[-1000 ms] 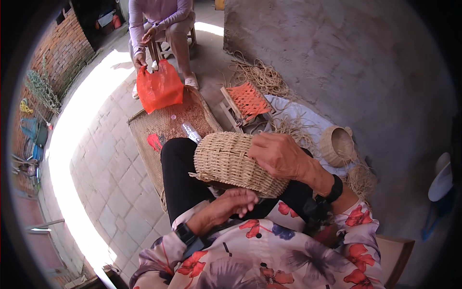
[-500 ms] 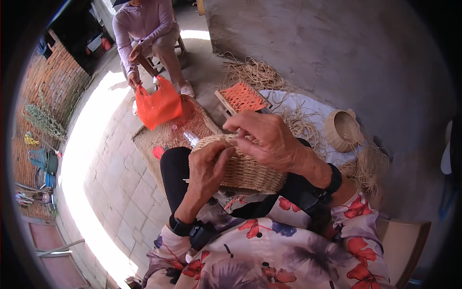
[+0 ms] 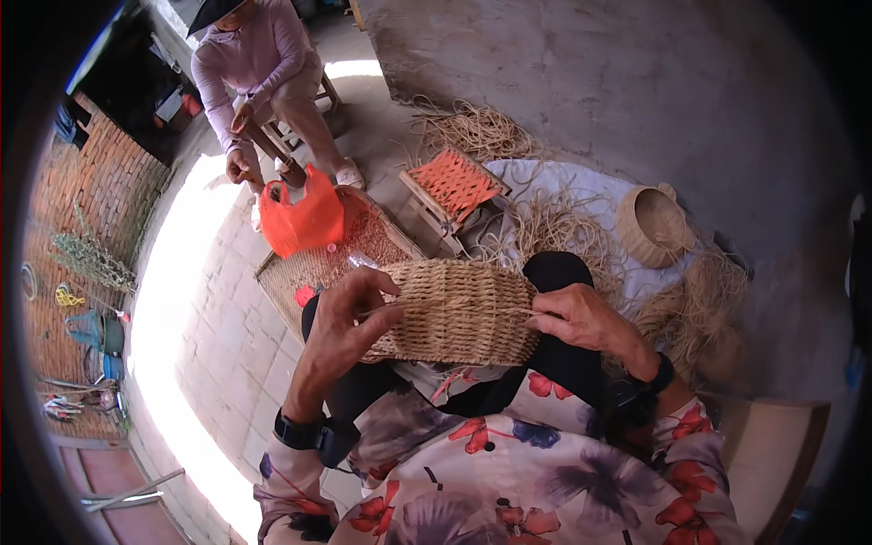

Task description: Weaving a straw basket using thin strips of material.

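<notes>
A woven straw basket (image 3: 459,313) lies on my lap across my knees, its ribbed side facing up. My right hand (image 3: 581,318) is at the basket's right end, thumb and fingertips pinched on a thin straw cord (image 3: 520,312) that lies against the weave. At the left end my left hand (image 3: 350,313) is curled, with thumb and forefinger bent toward the basket. A pale strand shows within that hand, though its grip on it is partly hidden.
Ahead are a low stool (image 3: 454,188) with an orange woven seat and a mat (image 3: 282,282) bearing an orange bag (image 3: 302,218). A seated person (image 3: 259,73) holds a wooden handle. At right, a round basket (image 3: 636,238) and loose straw cords (image 3: 563,232) lie on a white sheet.
My hands were close together over the basket's top; now they are apart at its two ends. The right hand moved right and nearer, the left slightly left. More of the weave shows.
</notes>
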### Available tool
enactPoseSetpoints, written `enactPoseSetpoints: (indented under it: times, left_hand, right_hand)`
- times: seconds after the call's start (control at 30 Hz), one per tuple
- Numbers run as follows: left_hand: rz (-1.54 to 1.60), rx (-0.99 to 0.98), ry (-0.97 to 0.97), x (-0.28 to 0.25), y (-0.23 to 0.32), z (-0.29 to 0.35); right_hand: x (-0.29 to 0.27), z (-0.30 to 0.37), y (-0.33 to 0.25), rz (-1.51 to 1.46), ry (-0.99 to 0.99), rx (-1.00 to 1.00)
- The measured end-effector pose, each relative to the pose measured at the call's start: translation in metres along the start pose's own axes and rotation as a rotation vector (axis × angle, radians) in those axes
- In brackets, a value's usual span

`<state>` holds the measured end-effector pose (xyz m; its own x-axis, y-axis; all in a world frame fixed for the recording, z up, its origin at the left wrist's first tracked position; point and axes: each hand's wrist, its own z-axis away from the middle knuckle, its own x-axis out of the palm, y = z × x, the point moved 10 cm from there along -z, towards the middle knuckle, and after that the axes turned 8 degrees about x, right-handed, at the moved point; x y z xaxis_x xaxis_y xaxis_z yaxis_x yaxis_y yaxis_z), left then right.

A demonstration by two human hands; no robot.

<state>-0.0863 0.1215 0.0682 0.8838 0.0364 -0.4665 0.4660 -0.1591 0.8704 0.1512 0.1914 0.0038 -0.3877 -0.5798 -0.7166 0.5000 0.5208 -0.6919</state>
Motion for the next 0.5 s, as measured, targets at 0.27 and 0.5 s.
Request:
enactPoseSetpoints:
  times: [0.27, 0.5]
  left_hand:
    - [-0.121, -0.037, 0.053, -0.016, -0.013, 0.009]
    - [0.338, -0.195, 0.243, -0.024, -0.059, 0.031]
  right_hand:
    - [0.011, -0.004, 0.016, -0.135, -0.096, 0.005]
    - [0.013, -0.002, 0.021, -0.241, -0.118, -0.013]
